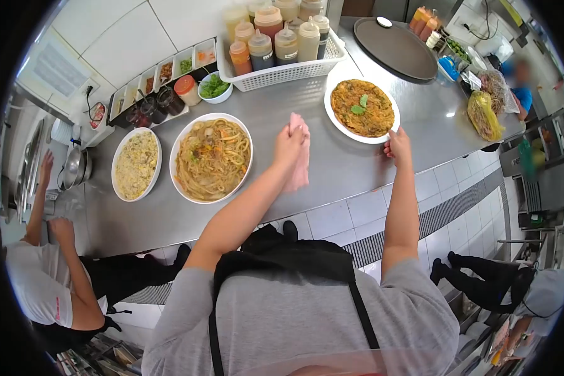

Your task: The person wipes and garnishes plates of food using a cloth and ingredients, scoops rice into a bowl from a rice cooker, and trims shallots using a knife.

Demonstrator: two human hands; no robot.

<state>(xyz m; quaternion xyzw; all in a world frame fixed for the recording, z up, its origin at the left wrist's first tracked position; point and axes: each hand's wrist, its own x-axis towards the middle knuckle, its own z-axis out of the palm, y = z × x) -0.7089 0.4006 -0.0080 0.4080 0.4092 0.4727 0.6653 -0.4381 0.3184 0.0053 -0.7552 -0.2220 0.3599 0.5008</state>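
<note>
My left hand [289, 145] is closed around a pink cloth [299, 164] that hangs down over the steel counter [269, 207]. With its fingers at the near right rim, my right hand [399, 148] grips a white plate [347, 133]. On that plate lies a flat, round, orange-brown dish [373, 109] topped with a green leaf sprig [360, 105]. Left of the cloth stands a white bowl of noodles [212, 160]. Farther left is an oval dish of fried rice [136, 164]. Neither hand touches those two.
A white basket [282, 76] of sauce bottles stands against the wall. Beside it are a bowl of green leaves [215, 88] and a topping tray [163, 78]. A round dark tray [395, 50] and bagged food [484, 116] lie right. One co-worker [56, 276] stands left, others right.
</note>
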